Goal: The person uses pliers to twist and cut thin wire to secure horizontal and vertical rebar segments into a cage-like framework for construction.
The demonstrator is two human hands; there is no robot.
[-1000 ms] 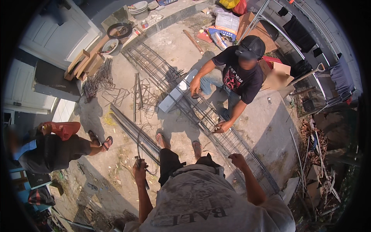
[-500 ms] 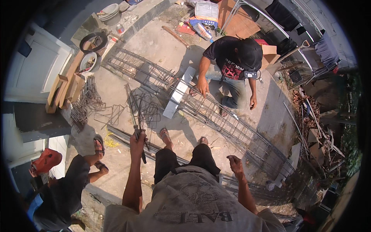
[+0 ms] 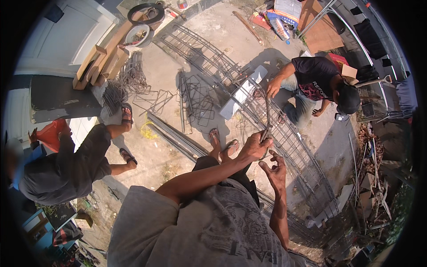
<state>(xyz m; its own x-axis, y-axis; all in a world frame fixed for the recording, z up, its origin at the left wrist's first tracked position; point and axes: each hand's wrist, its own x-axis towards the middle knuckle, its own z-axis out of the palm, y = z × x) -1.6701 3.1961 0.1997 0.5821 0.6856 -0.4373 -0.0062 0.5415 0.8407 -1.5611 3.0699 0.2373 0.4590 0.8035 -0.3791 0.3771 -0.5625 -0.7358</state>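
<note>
Where the left hand (image 3: 257, 147) clenches a slender dark metal piece (image 3: 267, 132), wire or tool, I cannot tell which; the low grip probably leaves its long end free. Right hand (image 3: 275, 170) just beside: fingers parted, nothing in them I can see, likely spared for steadying. Beyond both hands' fingers: rebar cage (image 3: 291, 141), running diagonally. Farther, a co-worker's hand (image 3: 273, 87) by the cage; contact unclear on my remote feed. Ahead-left, pale plank (image 3: 230, 108) crosswise under it, I judge as a prop. Farther left, loose stirrups (image 3: 199, 107) heaped, presumably handy.
</note>
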